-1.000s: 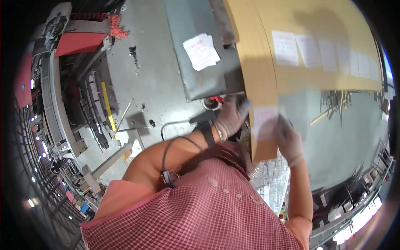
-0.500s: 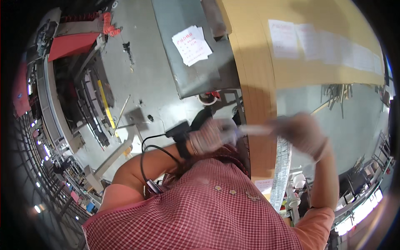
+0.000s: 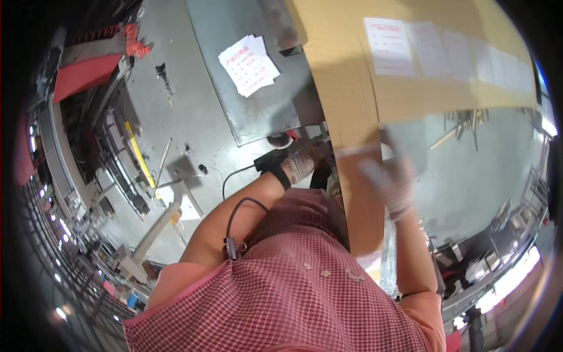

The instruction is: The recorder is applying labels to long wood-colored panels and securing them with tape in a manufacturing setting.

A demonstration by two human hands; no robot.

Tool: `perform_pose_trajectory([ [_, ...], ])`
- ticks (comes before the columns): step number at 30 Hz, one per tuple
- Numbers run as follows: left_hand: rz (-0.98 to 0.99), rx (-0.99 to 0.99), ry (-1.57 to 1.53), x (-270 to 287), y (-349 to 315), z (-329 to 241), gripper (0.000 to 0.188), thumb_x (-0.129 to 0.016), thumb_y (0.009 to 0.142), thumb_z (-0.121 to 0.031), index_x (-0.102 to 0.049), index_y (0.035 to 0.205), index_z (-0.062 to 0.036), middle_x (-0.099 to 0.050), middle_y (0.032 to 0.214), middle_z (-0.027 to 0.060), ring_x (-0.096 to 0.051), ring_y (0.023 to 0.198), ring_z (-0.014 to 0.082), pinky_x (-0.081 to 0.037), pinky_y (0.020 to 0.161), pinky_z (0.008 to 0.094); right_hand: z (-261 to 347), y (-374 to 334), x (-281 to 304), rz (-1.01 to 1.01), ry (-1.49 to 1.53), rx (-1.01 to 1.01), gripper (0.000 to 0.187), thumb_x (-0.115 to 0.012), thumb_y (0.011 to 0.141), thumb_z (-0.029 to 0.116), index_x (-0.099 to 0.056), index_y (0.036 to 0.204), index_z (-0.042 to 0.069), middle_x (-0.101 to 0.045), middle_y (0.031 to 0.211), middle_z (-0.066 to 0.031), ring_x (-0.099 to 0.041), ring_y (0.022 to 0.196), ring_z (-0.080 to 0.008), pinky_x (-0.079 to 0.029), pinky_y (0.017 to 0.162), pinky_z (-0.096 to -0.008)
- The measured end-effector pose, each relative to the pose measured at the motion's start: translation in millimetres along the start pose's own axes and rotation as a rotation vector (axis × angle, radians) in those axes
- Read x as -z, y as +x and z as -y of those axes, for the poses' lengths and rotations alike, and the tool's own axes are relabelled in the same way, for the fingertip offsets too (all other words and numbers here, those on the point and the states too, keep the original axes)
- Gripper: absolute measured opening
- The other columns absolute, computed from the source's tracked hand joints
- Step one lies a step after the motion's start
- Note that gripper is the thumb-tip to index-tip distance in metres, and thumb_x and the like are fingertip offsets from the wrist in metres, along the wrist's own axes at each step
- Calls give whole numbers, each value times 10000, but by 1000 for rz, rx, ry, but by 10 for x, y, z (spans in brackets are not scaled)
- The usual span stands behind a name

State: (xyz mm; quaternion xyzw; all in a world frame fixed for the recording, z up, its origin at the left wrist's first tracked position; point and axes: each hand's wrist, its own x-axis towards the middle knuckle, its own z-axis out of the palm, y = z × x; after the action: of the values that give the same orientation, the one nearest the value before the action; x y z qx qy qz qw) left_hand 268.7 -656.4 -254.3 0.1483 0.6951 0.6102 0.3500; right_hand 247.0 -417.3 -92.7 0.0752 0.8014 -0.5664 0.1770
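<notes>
A long brown cardboard carton (image 3: 359, 205) runs away from me, right of my apron. My right hand (image 3: 397, 185), in a pale glove and blurred, is over its near right edge with fingers spread. A pale strip (image 3: 356, 151) crosses the carton beside those fingers; whether they touch it I cannot tell. My left hand (image 3: 303, 166), gloved, reaches to the carton's left side. Its fingertips are lost in the dark there, so its grip does not show. A black strap (image 3: 274, 171) circles my left wrist, with a cable running from the device on it.
White printed sheets (image 3: 247, 64) lie on a grey metal table (image 3: 211, 35) at the far left. More paper sheets (image 3: 388, 47) are spread across the broad cardboard surface (image 3: 340, 35). Wooden strips (image 3: 463, 126) lie on the floor at right. A metal frame (image 3: 155, 234) stands at left.
My right hand has moved left and onto the carton's edge; the whitish strip stretched between my hands now appears across the carton. My left hand has shifted up and right to the carton's side.
</notes>
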Motion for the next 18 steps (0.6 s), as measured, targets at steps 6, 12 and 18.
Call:
perform_pose_trajectory([
  [6, -430, 404, -315, 499, -457, -907, 195, -642, 961, -194, -705, 1050, -32, -725, 856, 59, -663, 729, 99, -534, 658, 274, 179, -184, -575, -164, -599, 116, 909, -781, 709, 219, -325, 1471, 22, -333, 1450, -356, -380, 1289, -558, -366, 1087, -553],
  [12, -327, 6, -46, 150, -104, -1430, 213, -713, 843, -80, -608, 1026, -48, -658, 876, 25, -644, 816, 117, -515, 731, 268, 679, -67, -186, -84, -903, 370, 888, -848, 711, 332, -427, 1393, -50, -547, 1275, -297, -520, 1184, -476, -469, 987, -489],
  [18, -304, 84, 452, 155, 6, -1551, 340, -787, 781, -126, -603, 1062, -72, -639, 824, 81, -637, 731, 178, -521, 705, 308, 1374, 232, 190, 607, -692, 147, 319, -605, 882, 204, -642, 1198, 183, -688, 946, -143, -652, 830, -365, -521, 741, -437],
])
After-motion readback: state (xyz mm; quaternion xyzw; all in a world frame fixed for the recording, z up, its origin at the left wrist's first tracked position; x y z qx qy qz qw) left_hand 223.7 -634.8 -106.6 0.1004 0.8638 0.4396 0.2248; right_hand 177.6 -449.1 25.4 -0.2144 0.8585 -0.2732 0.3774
